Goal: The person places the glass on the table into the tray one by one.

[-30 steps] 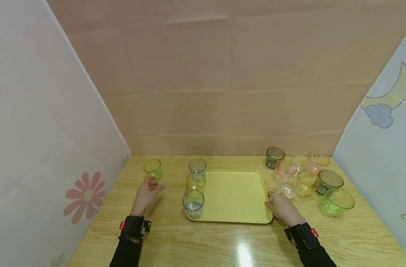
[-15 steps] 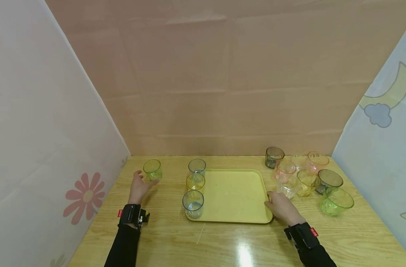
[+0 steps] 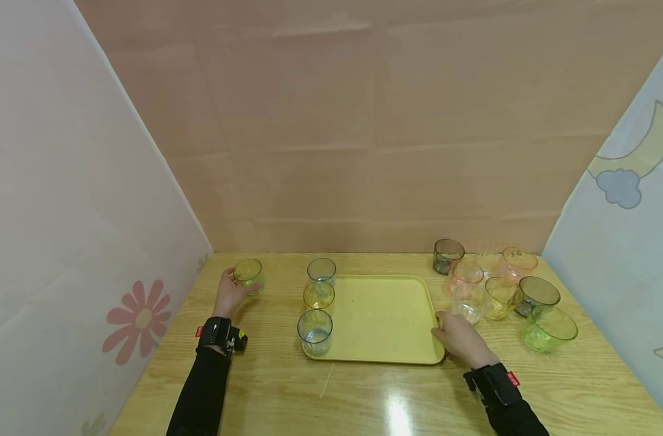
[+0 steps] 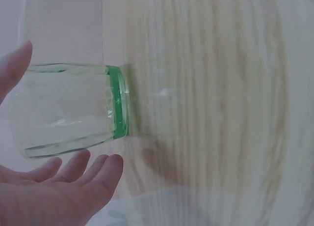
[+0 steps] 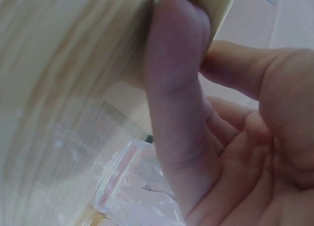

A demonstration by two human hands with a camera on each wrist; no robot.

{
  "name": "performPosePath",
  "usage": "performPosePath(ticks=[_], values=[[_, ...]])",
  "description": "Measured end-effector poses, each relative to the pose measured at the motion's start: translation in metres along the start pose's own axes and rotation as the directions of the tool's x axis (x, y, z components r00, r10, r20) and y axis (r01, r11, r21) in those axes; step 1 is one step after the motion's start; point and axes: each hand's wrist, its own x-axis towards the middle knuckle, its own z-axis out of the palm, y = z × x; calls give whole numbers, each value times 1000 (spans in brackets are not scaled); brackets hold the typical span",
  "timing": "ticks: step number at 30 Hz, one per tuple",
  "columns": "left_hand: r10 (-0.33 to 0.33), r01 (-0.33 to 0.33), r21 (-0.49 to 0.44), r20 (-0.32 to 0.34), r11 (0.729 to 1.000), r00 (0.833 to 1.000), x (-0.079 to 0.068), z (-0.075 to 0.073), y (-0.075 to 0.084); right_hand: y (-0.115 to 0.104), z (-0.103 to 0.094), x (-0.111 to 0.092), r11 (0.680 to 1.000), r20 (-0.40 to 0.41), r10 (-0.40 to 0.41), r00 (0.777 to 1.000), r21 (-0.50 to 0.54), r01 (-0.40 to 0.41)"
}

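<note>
A green glass (image 3: pixel 249 277) stands upright near the back left of the table. My left hand (image 3: pixel 232 293) is spread around it, thumb on the near right side and fingers at its left. In the left wrist view the fingers (image 4: pixel 100 174) lie lightly bent along one side of the glass (image 4: pixel 73 110), a small gap showing, while the thumb is across from them by the rim. My right hand (image 3: pixel 463 339) pinches the right edge of a yellow tray (image 3: pixel 385 321) between thumb and fingers. Three glasses stand in a column along the tray's left side: a bluish one (image 3: pixel 322 270), a yellow one (image 3: pixel 318 297) and another bluish one (image 3: pixel 315 333).
Right of the tray several coloured glasses crowd together, among them a dark grey glass (image 3: pixel 448 257), a pink glass (image 3: pixel 520 260), a yellow glass (image 3: pixel 502 298) and a green glass (image 3: pixel 550 330). A brown paper wall (image 3: pixel 331 151) rises behind the table (image 3: pixel 277 387).
My left hand has moved left and forward, from in front of the green glass to around it. My right hand has stayed at the tray's edge, and the tray and glasses have not moved.
</note>
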Motion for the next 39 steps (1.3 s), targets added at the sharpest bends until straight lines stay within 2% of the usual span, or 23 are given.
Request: performPosePath(ticks=[4, 13, 20, 27, 34, 39], values=[[10, -10, -2, 2, 1000, 1000, 5, 2, -1, -1, 0, 0, 1000, 6, -4, 1000, 14, 3], [13, -12, 62, -17, 998, 1000, 13, 3, -5, 0, 0, 0, 999, -1, 4, 1000, 32, -4], [15, -15, 47, -15, 999, 1000, 16, 2, -7, -1, -1, -1, 997, 12, 36, 999, 65, -36], [8, -8, 2, -10, 1000, 1000, 13, 2, -9, -1, 0, -2, 997, 8, 37, 999, 66, -37], [9, -10, -8, -31, 1000, 999, 8, 1, -2, -1, -1, -2, 998, -2, 30, 1000, 62, -30], [28, -29, -20, -49, 999, 998, 3, 1, 6, -3, -4, -3, 1000, -44, -26, 999, 3, 26]])
